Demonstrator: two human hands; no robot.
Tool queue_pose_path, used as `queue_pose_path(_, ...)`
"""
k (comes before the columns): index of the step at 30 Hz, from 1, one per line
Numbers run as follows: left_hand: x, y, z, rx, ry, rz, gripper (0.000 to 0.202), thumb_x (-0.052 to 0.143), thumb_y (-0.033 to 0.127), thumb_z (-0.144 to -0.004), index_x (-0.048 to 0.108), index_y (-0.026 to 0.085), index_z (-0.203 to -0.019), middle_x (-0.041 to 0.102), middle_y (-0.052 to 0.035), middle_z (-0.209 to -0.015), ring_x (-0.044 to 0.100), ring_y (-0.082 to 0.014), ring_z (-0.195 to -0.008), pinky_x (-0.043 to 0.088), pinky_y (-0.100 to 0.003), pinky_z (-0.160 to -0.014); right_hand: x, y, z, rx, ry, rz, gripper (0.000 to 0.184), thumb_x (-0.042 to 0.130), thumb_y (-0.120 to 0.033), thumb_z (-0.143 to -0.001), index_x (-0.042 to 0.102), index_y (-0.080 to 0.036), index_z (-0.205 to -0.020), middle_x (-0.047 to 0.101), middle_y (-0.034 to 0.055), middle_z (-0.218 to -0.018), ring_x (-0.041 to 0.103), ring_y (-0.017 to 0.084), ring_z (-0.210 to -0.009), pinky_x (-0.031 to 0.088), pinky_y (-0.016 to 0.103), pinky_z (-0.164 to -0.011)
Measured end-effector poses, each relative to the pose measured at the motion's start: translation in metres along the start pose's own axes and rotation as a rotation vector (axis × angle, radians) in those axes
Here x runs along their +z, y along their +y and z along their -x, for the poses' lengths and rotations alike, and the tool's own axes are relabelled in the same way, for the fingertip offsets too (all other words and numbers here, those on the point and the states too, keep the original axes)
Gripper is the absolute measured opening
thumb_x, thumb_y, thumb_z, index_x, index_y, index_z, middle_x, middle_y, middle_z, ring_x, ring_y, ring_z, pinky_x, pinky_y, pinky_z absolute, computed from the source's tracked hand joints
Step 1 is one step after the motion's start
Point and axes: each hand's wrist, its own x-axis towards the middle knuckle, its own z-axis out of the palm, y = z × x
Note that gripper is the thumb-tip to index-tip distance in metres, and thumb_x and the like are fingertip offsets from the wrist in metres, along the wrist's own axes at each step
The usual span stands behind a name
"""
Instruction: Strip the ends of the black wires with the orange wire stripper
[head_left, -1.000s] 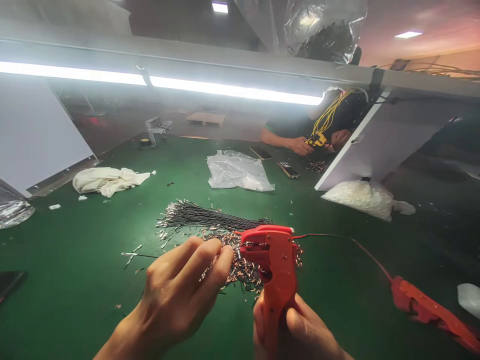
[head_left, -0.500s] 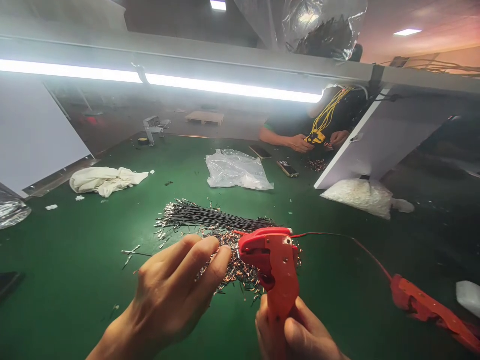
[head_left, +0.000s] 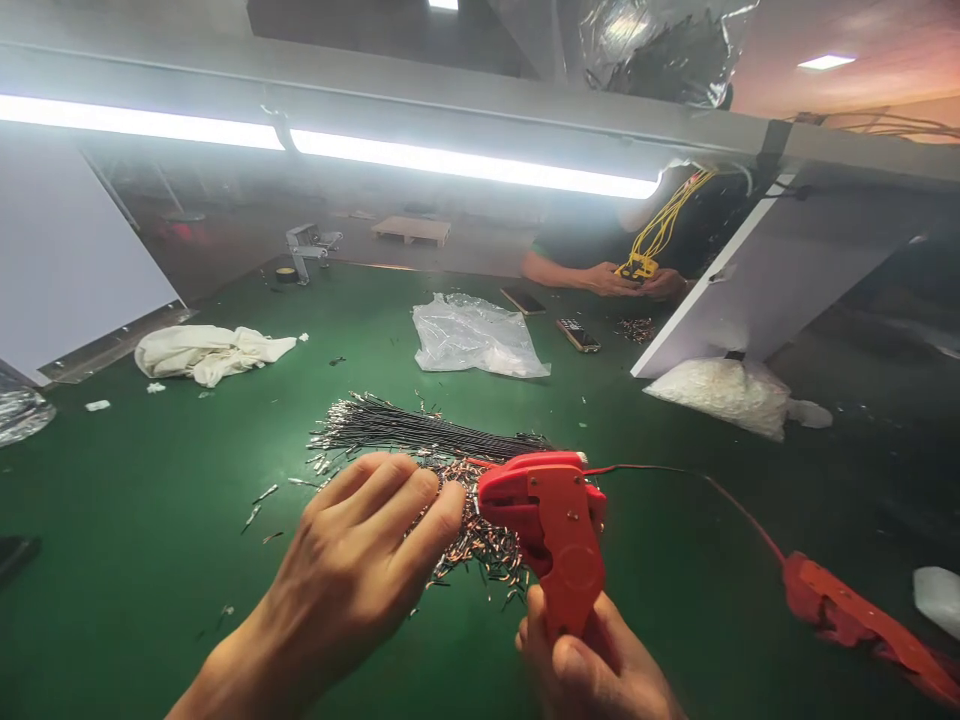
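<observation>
My right hand (head_left: 600, 660) is wrapped round the handle of a red wire stripper (head_left: 574, 540), held upright with its jaws facing left. At those jaws, the curled fingers of my left hand (head_left: 375, 540) pinch a thin black wire, mostly hidden under the hand; a pale metal-tipped end (head_left: 302, 483) shows past the knuckles. Beneath both hands lies a heap of short black and copper wire scraps (head_left: 487, 550). Just behind it rests a bundle of black wires (head_left: 420, 428) with metal terminals at the left end.
A second red tool (head_left: 862, 610) lies at right, a thin cord running toward it. Farther back are a clear plastic bag (head_left: 476, 340), a cream cloth (head_left: 214, 352), a phone (head_left: 577, 335) and a bag of white pieces (head_left: 724, 390). Across the table, a person's hands (head_left: 630, 280) hold something yellow.
My left hand has shifted slightly right and turned, and the wire end beside it has moved right and away from me. The stripper has tilted a little. The other person's hands have come together.
</observation>
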Motion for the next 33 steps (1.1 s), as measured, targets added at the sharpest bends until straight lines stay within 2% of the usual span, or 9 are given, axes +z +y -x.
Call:
queue_pose_path(3, 0.002, 0.000, 0.000, -0.021, -0.024, 0.016, 0.014, 0.053, 0.003, -0.087, 0.060, 0.011, -0.097, 0.063, -0.0035, -0.074, 0.052, -0.0162, -0.071, 0.044, -0.032, -0.073, 0.002, -0.003, -0.005, -0.012, -0.065, -0.019, 0.046, 0.068, -0.060, -0.077, 0.049, -0.018, -0.079, 0.037, -0.0061, -0.056, 0.031, 0.009, -0.051, 0.025, 0.024, -0.048)
queue_pose_path(7, 0.002, -0.002, 0.001, -0.082, 0.029, -0.071, 0.017, 0.057, 0.001, -0.084, 0.059, 0.012, -0.097, 0.065, -0.0037, -0.076, 0.054, -0.0169, -0.073, 0.044, -0.032, -0.073, 0.008, -0.009, -0.009, 0.015, -0.262, -0.110, 0.049, 0.060, -0.062, -0.080, 0.059, -0.013, -0.086, 0.055, 0.0040, -0.068, 0.049, 0.013, -0.058, 0.037, 0.026, -0.055)
queue_pose_path(11, 0.002, -0.005, 0.002, -0.172, 0.070, -0.134, 0.018, 0.061, 0.002, -0.082, 0.060, 0.014, -0.095, 0.065, -0.0031, -0.078, 0.054, -0.0169, -0.073, 0.043, -0.032, -0.071, 0.007, -0.021, -0.006, -0.052, -0.136, -0.137, 0.049, 0.058, -0.058, -0.082, 0.058, -0.015, -0.107, 0.063, 0.0077, -0.084, 0.057, 0.019, -0.072, 0.044, 0.033, -0.069)
queue_pose_path(13, 0.002, -0.006, 0.002, -0.178, 0.098, -0.156, 0.018, 0.062, 0.001, -0.081, 0.060, 0.014, -0.094, 0.066, -0.0044, -0.081, 0.055, -0.0177, -0.075, 0.043, -0.032, -0.071, 0.000, -0.036, -0.004, -0.109, -0.052, 0.089, 0.048, 0.051, -0.060, -0.087, 0.058, -0.017, -0.107, 0.063, 0.0079, -0.086, 0.057, 0.021, -0.074, 0.044, 0.035, -0.071)
queue_pose_path(19, 0.002, -0.007, 0.001, -0.176, 0.154, -0.263, 0.019, 0.065, 0.002, -0.078, 0.061, 0.015, -0.092, 0.066, -0.0058, -0.083, 0.056, -0.0193, -0.077, 0.044, -0.035, -0.074, -0.027, -0.077, 0.003, -0.158, 0.028, 1.231, 0.026, 0.052, -0.043, -0.092, 0.058, -0.020, -0.082, 0.059, 0.0041, -0.075, 0.051, 0.020, -0.066, 0.038, 0.032, -0.060)
queue_pose_path(21, 0.001, -0.007, 0.001, -0.167, 0.144, -0.271, 0.020, 0.064, 0.001, -0.079, 0.061, 0.015, -0.093, 0.066, -0.0056, -0.083, 0.056, -0.0193, -0.078, 0.044, -0.035, -0.075, -0.032, -0.072, 0.009, -0.294, 0.050, 1.500, 0.022, 0.062, -0.038, -0.085, 0.061, -0.020, -0.099, 0.064, 0.0070, -0.085, 0.056, 0.024, -0.073, 0.042, 0.034, -0.064)
queue_pose_path(23, 0.002, -0.006, 0.001, -0.143, 0.127, -0.258, 0.021, 0.061, -0.001, -0.079, 0.062, 0.015, -0.093, 0.065, -0.0058, -0.085, 0.056, -0.0193, -0.079, 0.044, -0.035, -0.074, -0.032, -0.057, 0.015, -0.529, 0.124, 1.730, 0.037, 0.069, -0.040, -0.077, 0.061, -0.016, -0.105, 0.067, 0.0113, -0.090, 0.059, 0.029, -0.078, 0.043, 0.038, -0.068)
queue_pose_path(27, 0.008, 0.000, 0.003, -0.094, 0.094, -0.195, 0.020, 0.060, -0.001, -0.080, 0.063, 0.013, -0.093, 0.065, -0.0063, -0.087, 0.055, -0.0193, -0.080, 0.045, -0.034, -0.075, -0.028, -0.021, 0.022, -0.776, 0.019, 1.999, 0.044, 0.065, -0.053, -0.078, 0.063, -0.013, -0.097, 0.068, 0.0107, -0.078, 0.060, 0.027, -0.070, 0.041, 0.038, -0.069)
queue_pose_path(33, 0.022, 0.011, 0.006, -0.009, 0.052, -0.136, 0.016, 0.052, 0.003, -0.086, 0.063, 0.013, -0.094, 0.065, -0.0061, -0.086, 0.055, -0.0196, -0.081, 0.046, -0.035, -0.078, -0.025, 0.005, 0.028, -0.882, 0.137, 2.011, 0.062, 0.042, -0.070, -0.086, 0.064, -0.014, -0.101, 0.072, 0.0164, -0.092, 0.062, 0.030, -0.080, 0.041, 0.042, -0.076)
